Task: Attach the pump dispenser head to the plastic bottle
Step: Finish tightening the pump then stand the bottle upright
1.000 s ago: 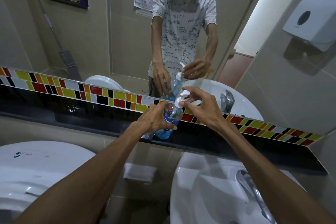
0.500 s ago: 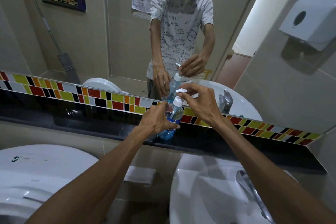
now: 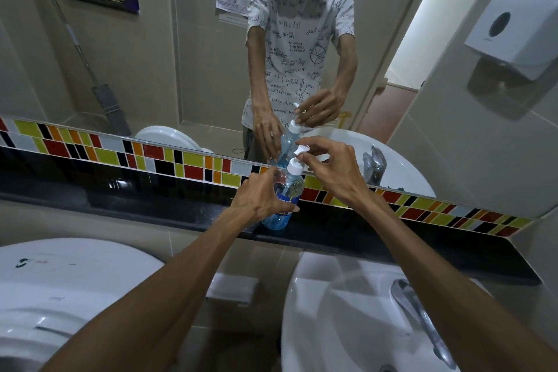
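Pump head point(image 3: 294, 164) seated on bottle point(image 3: 283, 196) gripped by left hand point(image 3: 259, 201); right hand point(image 3: 329, 166) fingertips point(image 3: 305, 157) pinch its nozzle, final tightening probably left.

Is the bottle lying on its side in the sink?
No, the bottle stands upright on the dark ledge, held by the left hand.

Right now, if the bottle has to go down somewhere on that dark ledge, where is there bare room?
The dark ledge looks bare left of the plastic bottle, below the coloured tile strip. To the right of the bottle the ledge is also open above the sink. It is crowded around the bottle: the left hand grips it and the right hand holds the pump head.
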